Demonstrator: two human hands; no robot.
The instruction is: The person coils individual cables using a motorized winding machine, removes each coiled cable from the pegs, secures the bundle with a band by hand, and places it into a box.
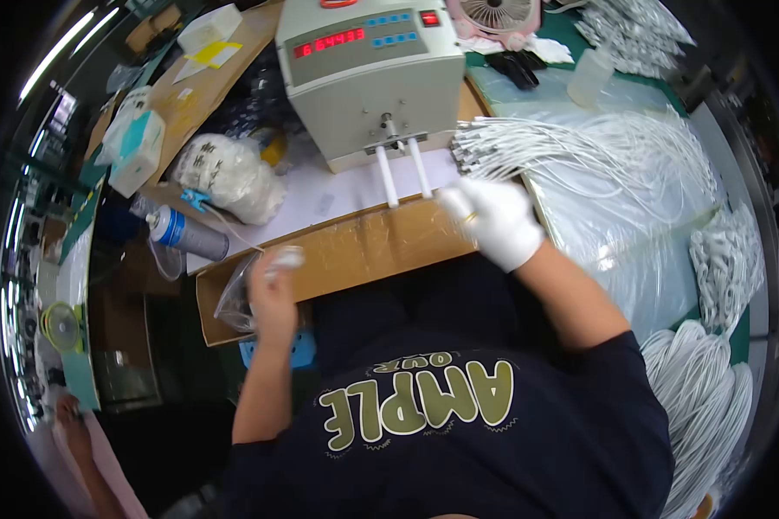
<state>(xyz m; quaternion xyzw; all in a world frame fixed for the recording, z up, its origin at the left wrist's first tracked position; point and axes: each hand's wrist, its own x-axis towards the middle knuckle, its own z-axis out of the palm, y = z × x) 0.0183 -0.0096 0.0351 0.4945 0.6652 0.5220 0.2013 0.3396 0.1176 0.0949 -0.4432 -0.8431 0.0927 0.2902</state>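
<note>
My left hand (273, 298) is raised over the left end of a brown cardboard trough, its fingers closed around a small whitish thing (285, 258) too blurred to name. A clear plastic bag (236, 298) hangs beside that hand. My right hand (493, 223), in a white glove, has its fingers curled near the right end of the trough (355, 255); what they hold, if anything, is hidden by blur. Just left of the glove, two white prongs (386, 176) stick out from a grey counting machine (372, 95) with red lit digits.
Bundled white cables (580, 151) lie on plastic-covered stacks at right, with more coils (697, 415) lower down. At left are a spray can (186, 233), a stuffed plastic bag (229, 177) and a tissue box (137, 151). A pink fan (498, 19) stands behind. Another person's arm (86, 454) shows lower left.
</note>
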